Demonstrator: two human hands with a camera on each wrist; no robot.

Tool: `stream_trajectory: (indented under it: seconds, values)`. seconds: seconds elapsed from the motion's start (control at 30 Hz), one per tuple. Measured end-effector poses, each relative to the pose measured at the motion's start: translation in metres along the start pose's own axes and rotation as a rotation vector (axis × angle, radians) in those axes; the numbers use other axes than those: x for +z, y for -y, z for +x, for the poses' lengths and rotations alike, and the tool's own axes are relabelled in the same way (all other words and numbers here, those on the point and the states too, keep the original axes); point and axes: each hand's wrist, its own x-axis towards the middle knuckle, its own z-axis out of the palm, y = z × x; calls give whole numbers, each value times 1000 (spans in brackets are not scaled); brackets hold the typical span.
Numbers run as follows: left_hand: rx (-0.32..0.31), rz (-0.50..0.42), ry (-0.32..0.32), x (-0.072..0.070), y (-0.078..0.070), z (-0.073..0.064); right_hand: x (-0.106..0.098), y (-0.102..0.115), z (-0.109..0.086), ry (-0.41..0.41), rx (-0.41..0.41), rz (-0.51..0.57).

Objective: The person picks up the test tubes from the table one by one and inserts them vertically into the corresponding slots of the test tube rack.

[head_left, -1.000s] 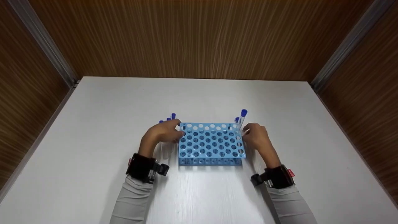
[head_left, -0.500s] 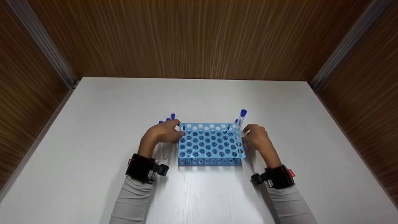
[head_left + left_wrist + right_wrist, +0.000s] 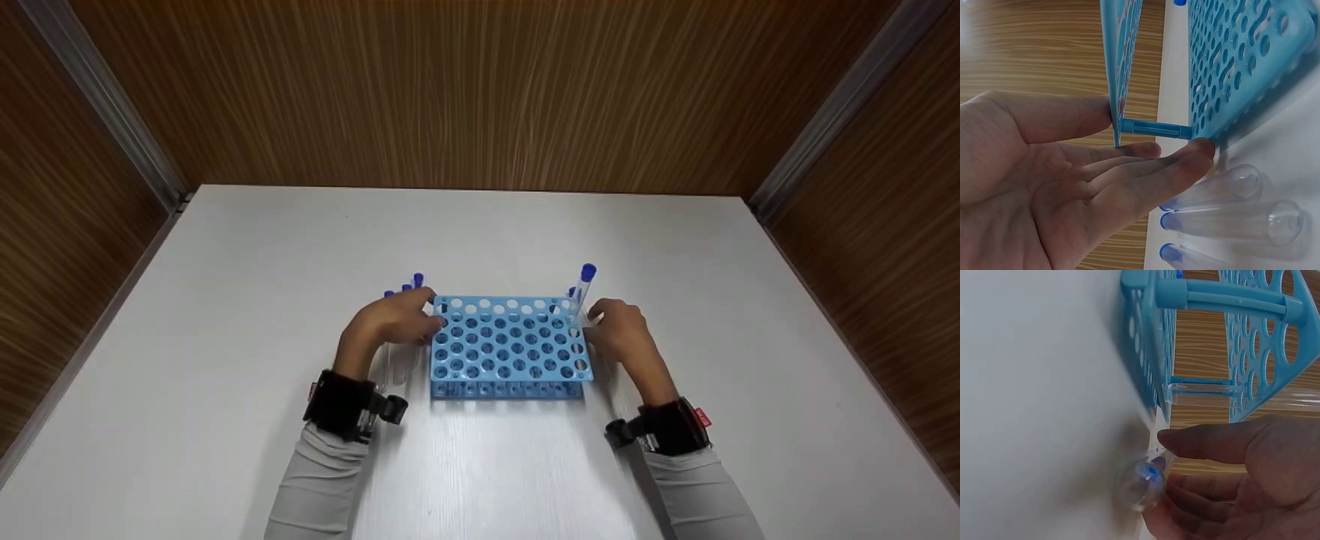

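Observation:
A light-blue test tube rack [image 3: 502, 360], full of round holes, stands upright on the white table. My left hand [image 3: 405, 316] holds its left end, thumb on the upper plate and fingertips by the lower plate in the left wrist view. One blue-capped test tube [image 3: 582, 286] stands, leaning slightly, in the rack's back right corner hole. Outside the right end, my right hand [image 3: 619, 328] pinches a second clear test tube [image 3: 1141, 486], which lies low by the table. Most of that tube is hidden; a blue cap [image 3: 572, 292] shows behind the rack.
Several blue-capped tubes [image 3: 1230, 222] lie on the table left of the rack, partly under my left hand. The white table [image 3: 480, 465] is bounded by a wood-grain panel [image 3: 480, 97] at the back and more panels at both sides.
The low blue cap behind the rack's right end has shifted slightly toward me. Both hands and the rack stay practically in place.

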Motion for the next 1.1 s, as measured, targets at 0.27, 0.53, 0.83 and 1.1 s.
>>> stream_trajectory:
  seconds: [0.27,0.53,0.83,1.1]
  values:
    - [6,3,5,0,1,1,1,-2,2,12,15,5]
    - [3,11,8,0,3,3,1,-2,3,17,24,20]
    - [1,18,9,-1,2,2,1,-3,3,-12,-15,5]
    - [-8,-6,21,-1,3,3,1,-4,3,-9,-19,14]
